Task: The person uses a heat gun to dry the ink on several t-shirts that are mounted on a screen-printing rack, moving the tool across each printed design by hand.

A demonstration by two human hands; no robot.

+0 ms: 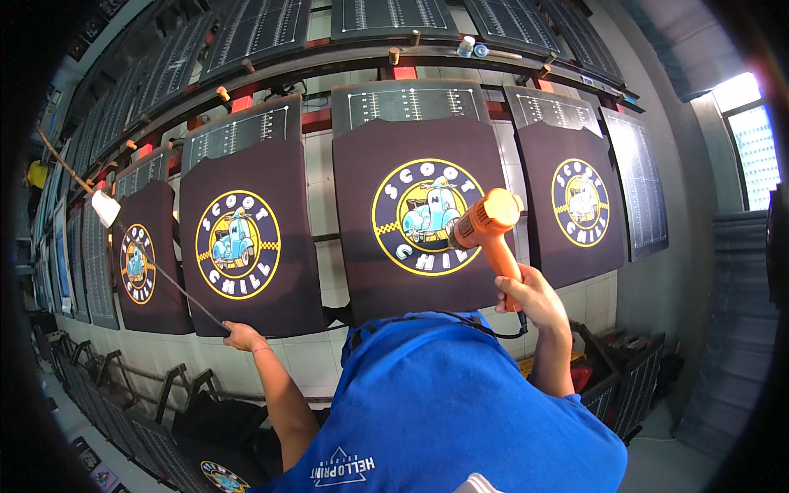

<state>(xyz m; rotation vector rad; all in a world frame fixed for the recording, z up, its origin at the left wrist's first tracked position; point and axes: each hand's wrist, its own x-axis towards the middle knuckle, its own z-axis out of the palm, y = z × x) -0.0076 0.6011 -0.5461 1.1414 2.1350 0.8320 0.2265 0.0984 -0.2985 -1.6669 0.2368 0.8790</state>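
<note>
My right hand (538,300) is wrapped round the handle of an orange heat gun (493,215). Its nozzle points left, in front of the round scooter print (419,218) on a black T-shirt (362,271). That shirt lies over a flat printing board (408,100). Lower left, my left hand (244,336) is closed on the end of a thin grey strand (177,283), a cord or a rod. The strand slants up toward a white cup-like piece (105,209), crossing the leftmost shirt. Beside that hand lies another printed black shirt (283,181).
More printed black shirts lie on boards at the right (534,205) and far left (168,222). A dark cable (493,333) runs from the heat gun across my waist. A rail (329,51) behind carries a small clear bottle (466,47). Another rack of boards (164,444) stands lower left.
</note>
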